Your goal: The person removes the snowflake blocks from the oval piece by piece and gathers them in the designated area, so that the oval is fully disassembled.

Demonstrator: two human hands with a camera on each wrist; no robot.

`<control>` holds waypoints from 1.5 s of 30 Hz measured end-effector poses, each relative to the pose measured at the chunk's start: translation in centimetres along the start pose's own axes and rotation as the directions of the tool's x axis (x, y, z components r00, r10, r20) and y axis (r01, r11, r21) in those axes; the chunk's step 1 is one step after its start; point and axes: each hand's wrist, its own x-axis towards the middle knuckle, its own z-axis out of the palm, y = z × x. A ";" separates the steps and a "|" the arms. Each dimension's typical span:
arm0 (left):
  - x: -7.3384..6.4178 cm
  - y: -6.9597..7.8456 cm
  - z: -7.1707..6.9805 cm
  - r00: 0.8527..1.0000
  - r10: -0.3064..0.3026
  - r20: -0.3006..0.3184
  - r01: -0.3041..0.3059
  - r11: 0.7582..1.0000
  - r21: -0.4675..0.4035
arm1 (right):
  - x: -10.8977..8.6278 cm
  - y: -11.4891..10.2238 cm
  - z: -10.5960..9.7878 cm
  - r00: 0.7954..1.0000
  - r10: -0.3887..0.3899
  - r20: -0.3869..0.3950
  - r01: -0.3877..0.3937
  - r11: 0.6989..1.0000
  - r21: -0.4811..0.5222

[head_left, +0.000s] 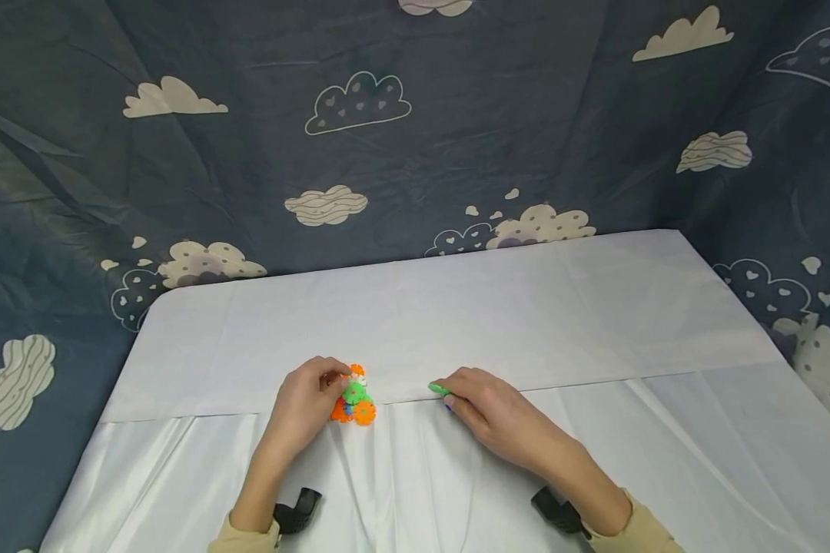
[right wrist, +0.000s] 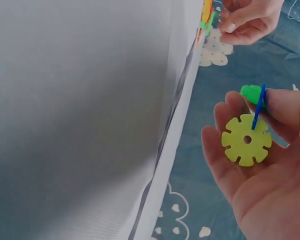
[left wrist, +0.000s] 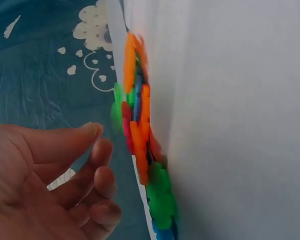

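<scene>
My right hand (head_left: 505, 418) pinches a small chain of notched plastic discs between thumb and fingers. In the right wrist view the chain is a yellow disc (right wrist: 238, 150), a blue disc (right wrist: 258, 110) seen edge-on and a green disc (right wrist: 250, 93), slotted together. Over the left side of a pile of similar discs (head_left: 355, 393) hovers my left hand (head_left: 303, 407), fingers loosely bent. The left wrist view shows nothing between its thumb and fingers, a little apart from the pile. Orange, green, blue and red discs make up that pile.
A white cloth covers the table (head_left: 456, 315), with a seam across it and folds at the front. Dark fabric (head_left: 387, 169) with cloud prints hangs behind and at the sides. Each wrist wears a black mount (head_left: 297, 511).
</scene>
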 end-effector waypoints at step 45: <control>-2.0 4.7 3.0 0.829 0.389 0.403 -0.349 0.921 -0.172 | -0.2 -1.1 -0.3 0.970 -0.025 0.243 -0.052 0.951 0.306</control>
